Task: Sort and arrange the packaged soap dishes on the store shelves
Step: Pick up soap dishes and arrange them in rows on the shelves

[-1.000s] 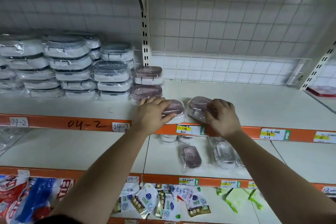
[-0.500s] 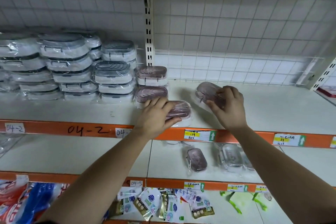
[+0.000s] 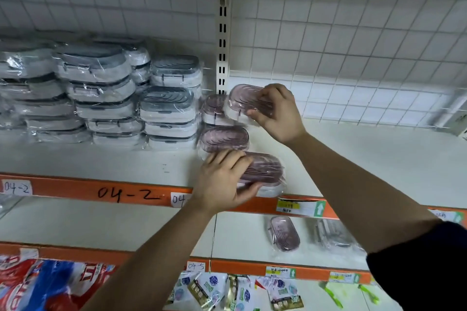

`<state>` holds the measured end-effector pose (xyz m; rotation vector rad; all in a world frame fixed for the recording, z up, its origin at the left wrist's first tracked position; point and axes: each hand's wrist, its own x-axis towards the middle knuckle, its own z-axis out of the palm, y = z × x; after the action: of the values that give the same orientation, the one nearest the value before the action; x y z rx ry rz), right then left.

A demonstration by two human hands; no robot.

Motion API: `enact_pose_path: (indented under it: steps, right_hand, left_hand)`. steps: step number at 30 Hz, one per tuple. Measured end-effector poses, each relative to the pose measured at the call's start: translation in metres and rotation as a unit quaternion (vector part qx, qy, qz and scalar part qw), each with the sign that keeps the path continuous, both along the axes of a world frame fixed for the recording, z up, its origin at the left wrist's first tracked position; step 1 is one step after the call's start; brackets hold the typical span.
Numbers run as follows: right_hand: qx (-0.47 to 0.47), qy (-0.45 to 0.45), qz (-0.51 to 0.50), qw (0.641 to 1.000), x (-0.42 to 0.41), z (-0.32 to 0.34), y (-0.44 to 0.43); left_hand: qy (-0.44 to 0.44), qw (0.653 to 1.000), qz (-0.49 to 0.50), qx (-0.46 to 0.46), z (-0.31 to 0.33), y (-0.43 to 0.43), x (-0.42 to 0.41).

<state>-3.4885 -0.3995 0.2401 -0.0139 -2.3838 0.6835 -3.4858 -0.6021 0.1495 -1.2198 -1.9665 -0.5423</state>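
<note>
Pink plastic soap dishes (image 3: 262,170) in glossy, crinkled clear film; smooth matt white shelf (image 3: 366,159); painted orange metal shelf edge (image 3: 75,190).

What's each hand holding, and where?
Right hand: upper pink soap dish, by its right end. Left hand: front pink soap dish, by its left end.

A single wide-angle camera worn on the head looks forward and slightly down at white store shelves with orange front rails (image 3: 366,159), close enough that both forearms enter from the bottom edge. The left hand (image 3: 222,184), gripping a film-wrapped pink oval soap dish at the shelf edge (image 3: 265,169), and the right hand (image 3: 278,113), pinching a raised film-wrapped pink oval soap dish (image 3: 245,98), sit at frame centre. A white wire-grid back panel (image 3: 353,45) fills the upper half.
</note>
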Motion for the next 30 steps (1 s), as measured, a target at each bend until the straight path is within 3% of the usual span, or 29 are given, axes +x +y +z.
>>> enact_pose_path:
  steps: [7, 10, 15, 21, 30]
  right_hand:
    - [0.001, 0.011, 0.054, 0.999, -0.060, 0.021, -0.017]
    - [0.054, -0.029, 0.062, 0.996, -0.076, 0.015, -0.018]
    - [0.079, -0.069, 0.012, 0.994, -0.084, 0.002, -0.018]
    - [0.065, -0.075, 0.002, 0.995, -0.053, 0.001, -0.001]
    - [-0.007, -0.105, -0.074, 0.992, 0.061, -0.047, 0.032]
  left_hand:
    - [-0.002, 1.000, -0.006, -0.003, -0.001, -0.001, -0.002]
    - [-0.004, 1.000, 0.000, -0.013, -0.001, -0.001, -0.001]
    - [-0.002, 1.000, -0.005, -0.006, 0.000, -0.001, -0.002]
    - [-0.003, 1.000, -0.004, -0.003, -0.003, -0.001, -0.002]
    - [0.022, 1.000, -0.003, 0.014, -0.001, 0.000, -0.003]
